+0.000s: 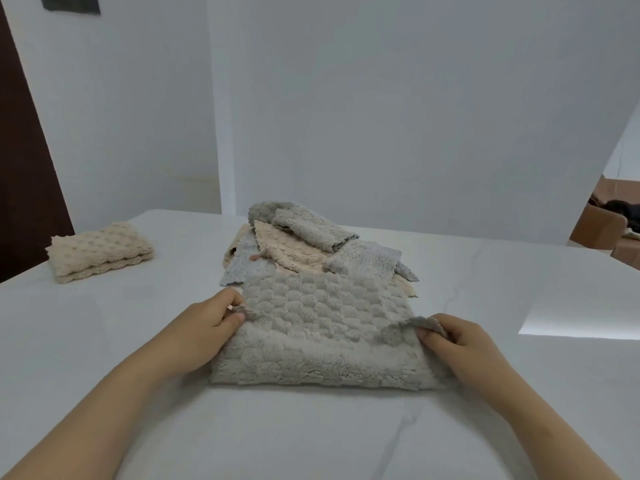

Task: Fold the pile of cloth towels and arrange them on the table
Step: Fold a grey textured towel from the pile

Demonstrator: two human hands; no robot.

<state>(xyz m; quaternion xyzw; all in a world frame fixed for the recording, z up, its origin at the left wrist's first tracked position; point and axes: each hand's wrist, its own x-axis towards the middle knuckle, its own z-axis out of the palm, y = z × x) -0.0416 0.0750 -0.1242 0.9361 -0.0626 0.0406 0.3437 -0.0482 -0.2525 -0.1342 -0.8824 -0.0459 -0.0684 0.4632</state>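
Grey fluffy scalloped towel [322, 337] lies spread on the white marbled desk [311, 441], directly before the person. The left grip [211, 323] pinches the towel's left edge between thumb and fingers. The right grip [453, 341] pinches a lifted right corner. Touching its far edge sits the loose pile of grey, beige and pale-blue towels [304, 247]. A folded beige bobbled towel [100, 252] rests well apart, far left.

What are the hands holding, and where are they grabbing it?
The gray towel. The left hand pinches its left edge, and the right hand pinches a lifted corner on its right side.
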